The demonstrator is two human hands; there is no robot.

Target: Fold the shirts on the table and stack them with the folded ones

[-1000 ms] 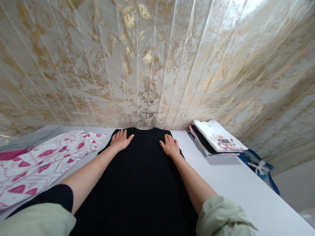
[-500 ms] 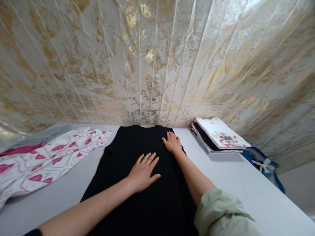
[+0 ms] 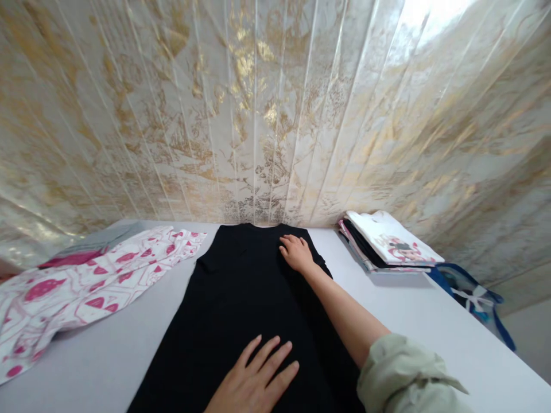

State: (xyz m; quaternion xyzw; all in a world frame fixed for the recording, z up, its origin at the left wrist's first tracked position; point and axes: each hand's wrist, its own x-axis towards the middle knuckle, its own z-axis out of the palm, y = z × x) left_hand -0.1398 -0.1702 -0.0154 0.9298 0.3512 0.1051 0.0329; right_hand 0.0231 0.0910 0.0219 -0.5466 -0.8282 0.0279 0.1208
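A black T-shirt [image 3: 241, 292] lies spread on the white table, its neckline at the far edge by the curtain. My left hand [image 3: 256, 378] rests palm down on the lower part of the shirt, fingers spread, holding nothing. Higher up, near the shoulder on the right, my right hand [image 3: 297, 252] lies on the fabric with its fingers stretched out and a little bent. The shirt's hem is out of view at the bottom.
White trousers with a pink print [image 3: 99, 281] lie on the left, partly over grey and pink cloth [image 3: 94, 244]. At the back right is a stack of folded clothes [image 3: 391, 241] on the table [image 3: 430, 321]. Beside it hangs a clear, blue-edged bag [image 3: 473, 298]. A gold-patterned curtain [image 3: 267, 115] stands behind.
My left hand has slid down the shirt towards me. My right hand has stayed near the shoulder, shifted slightly inwards. The view has turned a little left.
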